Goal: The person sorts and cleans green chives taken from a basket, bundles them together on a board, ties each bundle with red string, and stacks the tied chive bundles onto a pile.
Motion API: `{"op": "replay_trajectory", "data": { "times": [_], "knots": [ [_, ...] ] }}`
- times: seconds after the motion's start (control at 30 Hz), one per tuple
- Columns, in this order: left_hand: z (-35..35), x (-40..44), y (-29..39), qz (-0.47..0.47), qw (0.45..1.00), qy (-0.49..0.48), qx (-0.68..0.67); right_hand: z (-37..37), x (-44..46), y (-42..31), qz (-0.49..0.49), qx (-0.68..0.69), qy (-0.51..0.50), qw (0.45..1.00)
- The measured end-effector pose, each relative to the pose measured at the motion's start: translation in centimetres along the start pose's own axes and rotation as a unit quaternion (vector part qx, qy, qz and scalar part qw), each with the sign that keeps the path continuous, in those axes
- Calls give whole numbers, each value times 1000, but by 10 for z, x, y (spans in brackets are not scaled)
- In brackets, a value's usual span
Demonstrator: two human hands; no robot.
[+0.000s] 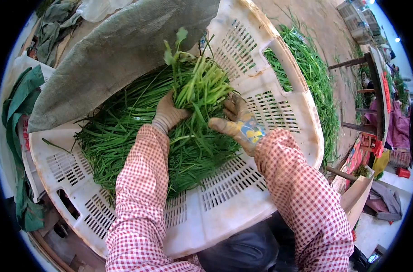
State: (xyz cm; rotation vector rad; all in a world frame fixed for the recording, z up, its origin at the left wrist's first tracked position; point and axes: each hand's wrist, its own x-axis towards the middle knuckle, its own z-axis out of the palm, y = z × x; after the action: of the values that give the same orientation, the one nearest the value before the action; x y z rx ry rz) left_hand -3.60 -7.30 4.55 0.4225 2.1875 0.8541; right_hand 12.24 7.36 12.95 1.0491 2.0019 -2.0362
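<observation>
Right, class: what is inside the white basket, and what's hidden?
Long green leaves lie in the white basket, with a bunch held above them in the left hand. Leaves hide the basket's floor; what the grey cloth covers is hidden.

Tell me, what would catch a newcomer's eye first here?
Probably the pale-ended green bunch in the left hand, above a heap of long leaves in the big white basket. The right hand, its glove blue and yellow near the wrist, is spread beside the bunch. A grey cloth drapes over the basket's far left side.

The left grip point(171, 111) holds green stalks point(203, 84) over a white basket point(305, 124), right grip point(239, 124) alongside.
</observation>
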Motion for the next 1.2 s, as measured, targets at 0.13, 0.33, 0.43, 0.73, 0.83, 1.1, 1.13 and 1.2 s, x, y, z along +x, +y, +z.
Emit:
{"op": "replay_trajectory", "data": {
  "times": [0.13, 0.33, 0.43, 0.73, 0.83, 1.1, 1.13, 1.2],
  "knots": [
    [23, -27, 7, 8, 995, 51, 81, 30, 28, 12, -34, 81, 47, 995],
    [47, -59, 7, 79, 984, 84, 138, 10, 68, 64, 7, 96, 70, 993],
    [56, -58, 0, 146, 972, 113, 142, 9, 79, 74, -117, 93, 5, 989],
    [-45, -50, 76, 41, 954, -121, 272, -15, 80, 68, 2, -19, -133, 991],
    [-37, -3, 72, 233, 944, 37, 229, -10, 93, 103, 101, 223, 29, 969],
    [21, 62, 74, 79, 904, -130, 400, 4, 63, 38, 162, 265, 115, 944],
    [29, 56, 79, 78, 904, -130, 401, 5, 62, 39, 160, 265, 116, 944],
    [41, 47, 87, 55, 881, -79, 463, 6, 61, 40, 160, 268, 115, 943]
  ]
}}
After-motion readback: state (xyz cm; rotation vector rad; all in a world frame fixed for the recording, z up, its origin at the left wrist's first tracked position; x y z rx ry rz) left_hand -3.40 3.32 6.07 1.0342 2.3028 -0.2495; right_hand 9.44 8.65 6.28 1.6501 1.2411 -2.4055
